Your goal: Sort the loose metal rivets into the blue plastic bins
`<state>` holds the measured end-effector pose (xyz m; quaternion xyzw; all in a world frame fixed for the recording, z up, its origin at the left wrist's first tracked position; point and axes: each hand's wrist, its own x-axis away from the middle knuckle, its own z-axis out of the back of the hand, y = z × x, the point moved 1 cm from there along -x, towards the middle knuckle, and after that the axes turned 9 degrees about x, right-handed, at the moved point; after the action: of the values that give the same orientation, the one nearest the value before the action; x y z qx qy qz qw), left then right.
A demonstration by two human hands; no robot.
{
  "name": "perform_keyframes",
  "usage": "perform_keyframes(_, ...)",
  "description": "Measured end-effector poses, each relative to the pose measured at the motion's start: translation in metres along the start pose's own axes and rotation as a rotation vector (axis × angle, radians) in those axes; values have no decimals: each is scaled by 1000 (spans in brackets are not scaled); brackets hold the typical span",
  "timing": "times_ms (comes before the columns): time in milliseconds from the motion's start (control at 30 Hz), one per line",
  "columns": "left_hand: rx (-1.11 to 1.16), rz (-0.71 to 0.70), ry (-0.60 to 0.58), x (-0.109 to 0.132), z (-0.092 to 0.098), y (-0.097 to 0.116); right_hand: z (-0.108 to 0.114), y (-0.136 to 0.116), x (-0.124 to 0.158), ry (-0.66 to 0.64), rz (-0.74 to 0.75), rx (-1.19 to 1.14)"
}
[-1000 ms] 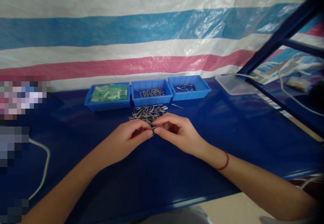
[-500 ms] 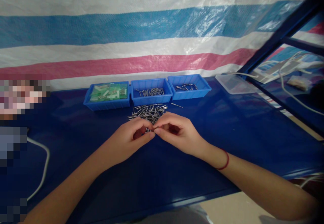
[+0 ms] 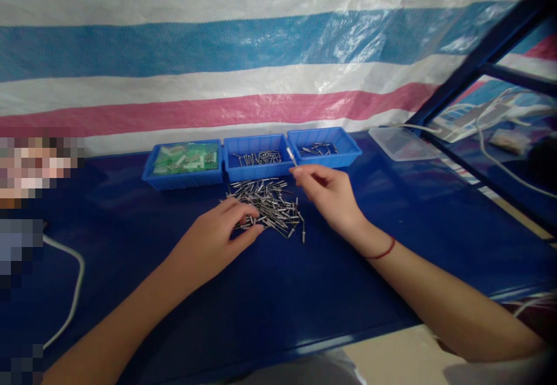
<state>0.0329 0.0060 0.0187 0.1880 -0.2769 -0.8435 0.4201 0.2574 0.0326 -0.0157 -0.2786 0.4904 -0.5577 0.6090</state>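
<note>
A heap of small metal pins [image 3: 267, 202] lies on the dark blue table [image 3: 391, 222], just in front of three blue bins. My left hand [image 3: 217, 237] rests at the heap's near left edge, its thumb and fingers pinched on pins there. My right hand [image 3: 328, 193] is raised over the heap's right side and pinches one metal pin [image 3: 291, 156] that points toward the middle bin [image 3: 259, 164] and the right bin [image 3: 324, 148], both holding a few pins. The left bin [image 3: 185, 164] holds green and white pieces.
A clear plastic lid [image 3: 402, 144] lies right of the bins. A striped tarp hangs behind the table. A blue metal frame [image 3: 474, 60] slants at the right, with cables beyond it. A white cable [image 3: 73, 292] curves at the left edge.
My hands were together over the heap, fingertips touching. They have parted: the right hand has lifted toward the bins with one pin, and the left has stayed on the heap.
</note>
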Motion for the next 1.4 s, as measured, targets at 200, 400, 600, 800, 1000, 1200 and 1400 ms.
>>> perform_keyframes(200,-240,-89,-75,1,-11,-7,19,20,-27,229,-280,-219)
perform_keyframes(400,-347,-77,-118,0,-15,-5,8,10,-15,68,-247,-237)
perform_keyframes(600,-399,-109,-131,-2,-15,-5,-1,-1,1,-83,-34,15)
perform_keyframes(800,-456,-114,-170,-3,-17,-7,-7,-10,10,-190,123,147)
perform_keyframes(1000,-414,-136,-80,-2,-15,-12,-9,-19,18,-311,359,282)
perform_keyframes(1200,-389,-136,-149,-2,-20,-9,-9,-22,21,-338,431,324)
perform_keyframes(1400,-162,-123,-52,-5,-13,-10,-11,-19,21,-337,422,303)
